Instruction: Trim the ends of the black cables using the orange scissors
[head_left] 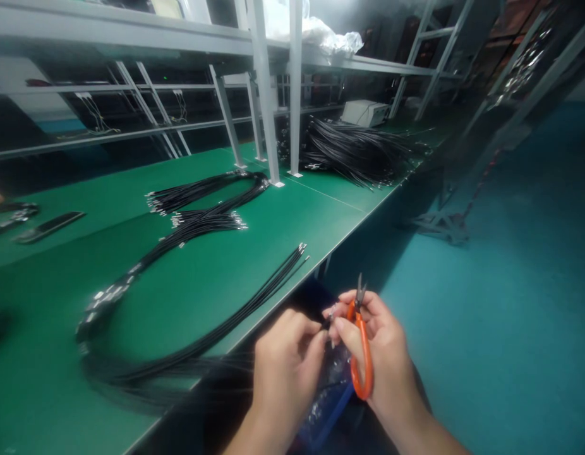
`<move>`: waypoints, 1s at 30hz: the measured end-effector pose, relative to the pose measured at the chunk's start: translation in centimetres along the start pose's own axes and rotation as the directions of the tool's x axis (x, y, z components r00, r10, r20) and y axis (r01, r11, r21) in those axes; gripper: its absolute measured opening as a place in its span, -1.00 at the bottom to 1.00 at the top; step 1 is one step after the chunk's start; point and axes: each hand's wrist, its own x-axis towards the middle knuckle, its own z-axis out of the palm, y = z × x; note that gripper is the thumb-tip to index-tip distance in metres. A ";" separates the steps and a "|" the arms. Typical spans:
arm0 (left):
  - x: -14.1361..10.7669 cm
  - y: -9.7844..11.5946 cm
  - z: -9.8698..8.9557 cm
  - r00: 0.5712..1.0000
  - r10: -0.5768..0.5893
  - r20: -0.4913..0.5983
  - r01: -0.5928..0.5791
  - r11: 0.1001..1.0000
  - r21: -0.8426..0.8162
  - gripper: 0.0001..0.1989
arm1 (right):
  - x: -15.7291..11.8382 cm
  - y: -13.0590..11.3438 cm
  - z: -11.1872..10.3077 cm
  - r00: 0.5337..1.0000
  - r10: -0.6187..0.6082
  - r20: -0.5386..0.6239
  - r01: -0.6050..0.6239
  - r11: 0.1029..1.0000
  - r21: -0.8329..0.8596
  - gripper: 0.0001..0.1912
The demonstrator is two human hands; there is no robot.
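Observation:
My left hand (287,363) is closed, thumb and fingers pinched on the end of a black cable that is partly hidden. Close beside it on the right, my right hand (380,341) holds orange-handled scissors (363,360), their dark blades pointing up and slightly parted. Its thumb and index finger also pinch near the cable end, at a small shiny piece (331,319). A bundle of black cables (217,328) curves across the green table (179,272) to the left of my hands, blurred in its lower part.
Below my hands is a blue bin (337,411) with small shiny pieces. More black cables (359,148) are heaped at the back, near a white box (366,114). White shelf posts (295,95) rise from the table. A dark flat object (53,226) lies at left.

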 end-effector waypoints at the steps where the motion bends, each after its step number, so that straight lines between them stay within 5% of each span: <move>1: 0.0 0.0 0.0 1.000 -0.004 0.003 0.004 1.000 0.006 -0.85 | 0.0 0.0 0.0 1.000 -0.006 -0.011 0.006 1.000 -0.012 -0.71; 8: 0.3 0.0 -0.3 0.997 -0.077 0.024 0.078 0.994 -0.079 -0.85 | 0.1 -0.6 0.2 0.995 -0.075 -0.070 0.061 0.983 -0.176 -0.70; 11: 0.9 -0.5 -1.1 0.979 -0.172 0.109 0.195 0.947 -0.257 -0.85 | 0.4 -1.3 -1.4 0.996 0.007 0.094 0.014 0.975 -0.221 -0.66; 12: 1.1 -0.8 -1.4 0.969 -0.193 0.155 0.234 0.916 -0.325 -0.84 | 0.5 -1.4 -2.1 0.963 0.127 0.238 -0.076 0.974 -0.213 -0.66; 14: 1.4 -1.2 -1.9 0.950 -0.198 0.243 0.292 0.841 -0.455 -0.84 | 0.8 -1.5 -3.4 0.787 0.337 0.517 -0.294 0.941 -0.166 -0.64; 16: 1.6 -1.5 -2.3 0.938 -0.177 0.298 0.322 0.764 -0.559 -0.83 | 1.1 -1.2 -4.2 0.646 0.389 0.657 -0.424 0.898 -0.116 -0.62; 17: 1.7 -1.6 -2.4 0.935 -0.167 0.312 0.329 0.733 -0.595 -0.82 | 1.2 -1.0 -4.4 0.612 0.385 0.691 -0.453 0.887 -0.093 -0.62; 22: 1.9 -1.8 -2.6 0.930 -0.146 0.337 0.343 0.672 -0.657 -0.84 | 1.6 -0.2 -4.2 0.590 0.384 0.710 -0.477 0.875 -0.077 -0.71; 30: 1.7 -2.2 -2.5 0.957 -0.061 0.284 0.232 0.746 -0.624 -0.82 | 1.8 -0.1 -4.2 0.569 0.369 0.735 -0.511 0.859 -0.036 -0.73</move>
